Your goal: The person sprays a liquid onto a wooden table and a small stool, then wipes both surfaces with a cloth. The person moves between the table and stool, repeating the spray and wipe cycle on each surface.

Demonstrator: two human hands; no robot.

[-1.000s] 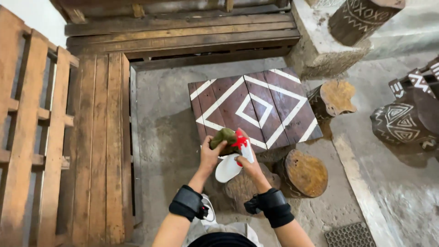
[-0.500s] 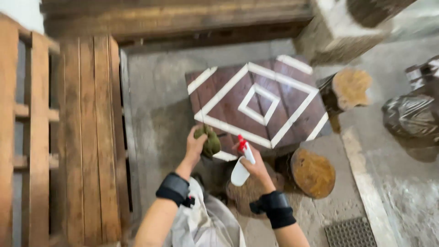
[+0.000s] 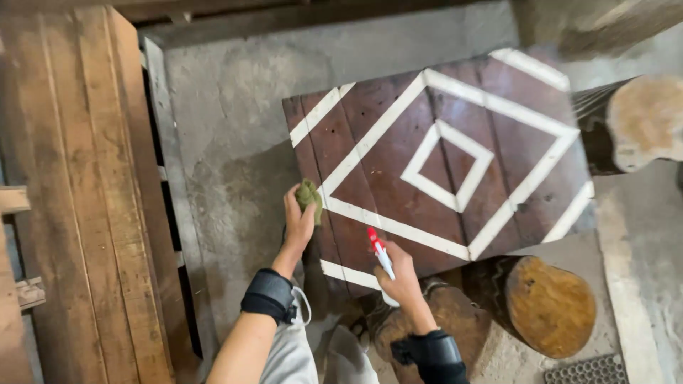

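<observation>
We hold a wad of green cloth [image 3: 309, 197] bunched tight in our left hand [image 3: 299, 222], pressed at the nine o'clock edge of the brown table top [image 3: 370, 121] with its white diamond lines. Our right hand [image 3: 403, 274] is wrapped round a white spray bottle [image 3: 383, 260] with a red nozzle, tip aimed at twelve o'clock over the near edge of the board. By the look of it, we are at the spray-and-wipe stage, the bottle poised and the cloth waiting at the side; the next move calls for bringing the cloth inward across the painted boards. The table stands on a grey concrete floor [image 3: 228, 142]. Wooden pallets [image 3: 78, 199] lie at nine o'clock, log stumps [image 3: 555, 306] at four and two o'clock, a metal drain grate [image 3: 587, 370] at five.
</observation>
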